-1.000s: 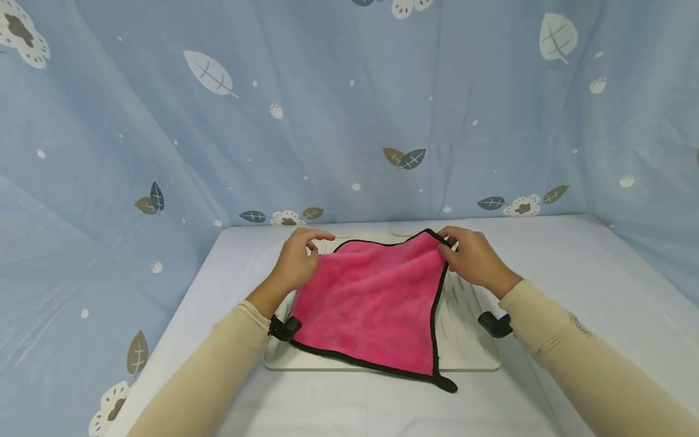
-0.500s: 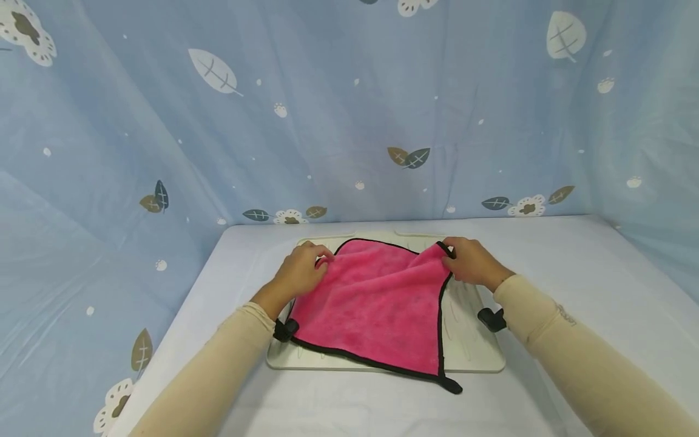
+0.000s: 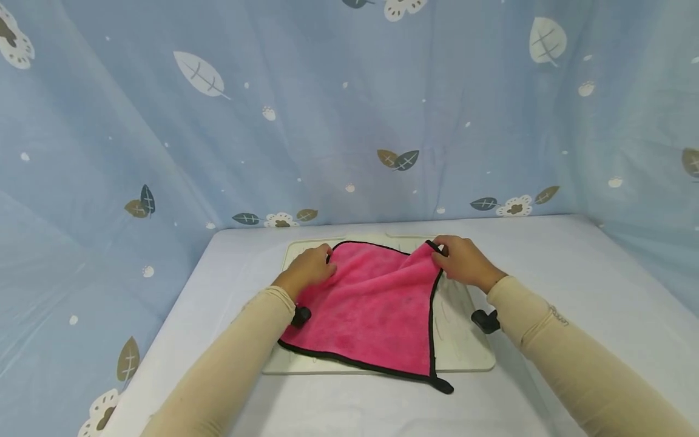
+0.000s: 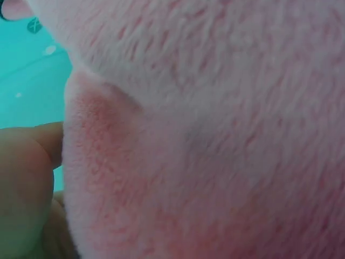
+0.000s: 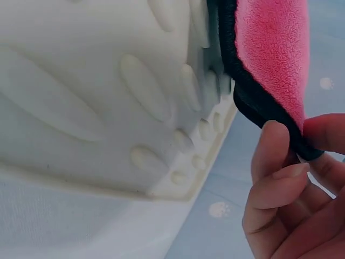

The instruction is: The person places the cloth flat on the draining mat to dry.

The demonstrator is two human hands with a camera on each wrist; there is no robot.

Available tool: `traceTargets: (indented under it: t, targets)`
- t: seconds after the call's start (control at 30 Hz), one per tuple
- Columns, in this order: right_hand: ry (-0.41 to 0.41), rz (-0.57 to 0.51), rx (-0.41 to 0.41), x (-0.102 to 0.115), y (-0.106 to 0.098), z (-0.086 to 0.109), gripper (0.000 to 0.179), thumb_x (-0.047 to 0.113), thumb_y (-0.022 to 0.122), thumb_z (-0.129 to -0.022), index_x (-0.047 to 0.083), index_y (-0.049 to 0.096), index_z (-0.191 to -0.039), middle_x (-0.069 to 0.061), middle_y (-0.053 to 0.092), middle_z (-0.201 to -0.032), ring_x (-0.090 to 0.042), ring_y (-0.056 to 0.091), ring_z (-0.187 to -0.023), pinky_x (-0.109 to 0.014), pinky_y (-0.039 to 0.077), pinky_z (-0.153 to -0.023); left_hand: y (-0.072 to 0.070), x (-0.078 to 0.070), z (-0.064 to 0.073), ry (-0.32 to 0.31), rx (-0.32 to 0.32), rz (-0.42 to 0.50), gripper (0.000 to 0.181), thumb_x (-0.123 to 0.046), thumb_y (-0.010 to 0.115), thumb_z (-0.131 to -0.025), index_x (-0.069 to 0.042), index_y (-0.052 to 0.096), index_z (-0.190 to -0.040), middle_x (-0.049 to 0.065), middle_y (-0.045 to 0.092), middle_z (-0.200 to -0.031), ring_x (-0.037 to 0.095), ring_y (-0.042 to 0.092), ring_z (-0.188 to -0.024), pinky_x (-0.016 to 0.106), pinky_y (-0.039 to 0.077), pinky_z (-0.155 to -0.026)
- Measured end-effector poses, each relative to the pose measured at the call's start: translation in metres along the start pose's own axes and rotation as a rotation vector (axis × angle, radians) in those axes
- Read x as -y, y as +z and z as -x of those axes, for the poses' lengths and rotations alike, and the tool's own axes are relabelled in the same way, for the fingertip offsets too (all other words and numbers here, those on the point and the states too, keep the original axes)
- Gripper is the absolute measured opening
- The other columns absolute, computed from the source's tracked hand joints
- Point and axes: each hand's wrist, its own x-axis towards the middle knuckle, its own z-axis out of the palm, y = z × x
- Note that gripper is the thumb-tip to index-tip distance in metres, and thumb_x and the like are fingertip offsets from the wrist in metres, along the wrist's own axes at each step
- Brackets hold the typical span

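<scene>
A pink plush towel (image 3: 366, 315) with black edging lies over a cream board, its near right corner loop hanging past the front edge. At the towel's far left edge, my left hand (image 3: 311, 267) pinches the cloth between thumb and fingers. The raised cloth fills most of the left wrist view, with part of the left hand (image 4: 27, 189) at the side. My right hand (image 3: 461, 260) holds the far right corner lifted off the board. In the right wrist view, thumb and fingers of the right hand (image 5: 291, 194) pinch the black edging.
The cream board (image 3: 459, 334), with raised oval ridges, lies under the towel on a white-covered table (image 3: 546, 291). A blue patterned curtain (image 3: 327, 121) hangs behind and along the left side.
My left hand has gone from hovering with spread fingers to gripping the towel's left edge. The right hand has lowered the far right corner slightly, still holding it.
</scene>
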Motion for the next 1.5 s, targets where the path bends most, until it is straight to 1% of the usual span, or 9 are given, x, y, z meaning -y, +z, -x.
traceTargets:
  t: [0.17, 0.5, 0.67, 0.8, 0.97, 1.1, 1.27, 1.37, 1.5]
  targets:
    - [-0.039, 0.019, -0.046, 0.001, -0.001, -0.004, 0.023, 0.009, 0.055, -0.098, -0.002, 0.064, -0.116, -0.008, 0.068, -0.076, -0.012, 0.060, -0.052, -0.030, 0.047, -0.054, 0.001, -0.002, 0.003, -0.013, -0.018, -0.058, 0.044, -0.024, 0.060, -0.092, -0.011, 0.053, -0.134, 0.013, 0.068, -0.121, 0.034, 0.063, -0.116, 0.057, 0.038, -0.102]
    - [-0.039, 0.045, -0.147, 0.008, -0.006, -0.017, 0.030, 0.009, 0.056, -0.098, -0.006, 0.059, -0.124, -0.017, 0.071, -0.086, -0.012, 0.061, -0.054, -0.029, 0.048, -0.058, -0.017, 0.006, 0.004, -0.004, -0.223, -0.075, 0.048, -0.022, 0.058, -0.097, -0.015, 0.047, -0.143, 0.013, 0.070, -0.120, 0.035, 0.067, -0.108, 0.056, 0.046, -0.095]
    - [-0.035, 0.058, -0.174, 0.010, -0.002, -0.026, 0.031, 0.008, 0.055, -0.098, -0.006, 0.059, -0.126, -0.018, 0.071, -0.087, -0.016, 0.061, -0.060, -0.030, 0.048, -0.060, -0.018, 0.014, 0.004, -0.020, -0.198, -0.046, 0.046, -0.022, 0.059, -0.098, -0.013, 0.048, -0.142, 0.014, 0.066, -0.128, 0.037, 0.066, -0.110, 0.055, 0.049, -0.093]
    - [-0.023, 0.076, -0.133, 0.011, 0.003, -0.028, 0.033, 0.008, 0.054, -0.098, -0.002, 0.058, -0.128, -0.018, 0.072, -0.091, -0.019, 0.063, -0.068, -0.032, 0.050, -0.064, -0.018, 0.019, 0.004, -0.026, -0.169, -0.051, 0.044, -0.022, 0.059, -0.097, -0.012, 0.050, -0.138, 0.015, 0.066, -0.125, 0.037, 0.066, -0.109, 0.054, 0.050, -0.090]
    - [-0.077, 0.166, -0.166, 0.014, 0.012, -0.013, 0.037, 0.010, 0.059, -0.095, -0.001, 0.057, -0.130, -0.026, 0.064, -0.112, -0.036, 0.063, -0.094, -0.048, 0.052, -0.081, -0.017, 0.023, 0.013, -0.008, -0.161, -0.094, 0.044, -0.025, 0.060, -0.097, -0.013, 0.052, -0.139, 0.016, 0.061, -0.126, 0.036, 0.062, -0.112, 0.056, 0.048, -0.093]
    - [-0.204, 0.258, -0.225, 0.025, 0.020, 0.011, 0.036, 0.013, 0.068, -0.091, -0.001, 0.063, -0.124, -0.026, 0.059, -0.120, -0.042, 0.057, -0.108, -0.055, 0.051, -0.090, -0.018, 0.024, 0.032, 0.086, -0.216, -0.161, 0.043, -0.027, 0.063, -0.096, -0.015, 0.057, -0.136, 0.016, 0.056, -0.131, 0.036, 0.056, -0.118, 0.058, 0.044, -0.095]
    - [-0.364, 0.284, -0.144, 0.046, 0.032, 0.050, 0.030, 0.018, 0.077, -0.087, 0.004, 0.070, -0.113, -0.014, 0.065, -0.111, -0.028, 0.062, -0.104, -0.044, 0.055, -0.089, -0.012, 0.023, 0.071, 0.344, -0.270, -0.200, 0.037, -0.028, 0.071, -0.092, -0.015, 0.065, -0.126, 0.010, 0.062, -0.122, 0.031, 0.061, -0.111, 0.054, 0.048, -0.090]
    - [-0.420, 0.287, -0.079, 0.054, 0.040, 0.073, 0.027, 0.022, 0.078, -0.086, 0.010, 0.072, -0.109, -0.005, 0.064, -0.106, -0.019, 0.061, -0.098, -0.037, 0.055, -0.085, -0.008, 0.023, 0.096, 0.460, -0.230, -0.186, 0.037, -0.030, 0.073, -0.091, -0.016, 0.067, -0.124, 0.006, 0.062, -0.122, 0.026, 0.062, -0.112, 0.052, 0.049, -0.093]
    - [-0.460, 0.311, -0.005, 0.057, 0.051, 0.093, 0.027, 0.028, 0.078, -0.086, 0.014, 0.072, -0.108, 0.000, 0.063, -0.108, -0.016, 0.061, -0.100, -0.038, 0.055, -0.087, 0.001, 0.025, 0.119, 0.522, -0.124, -0.179, 0.045, -0.035, 0.076, -0.088, -0.018, 0.064, -0.128, 0.003, 0.060, -0.127, 0.024, 0.060, -0.117, 0.051, 0.047, -0.100]
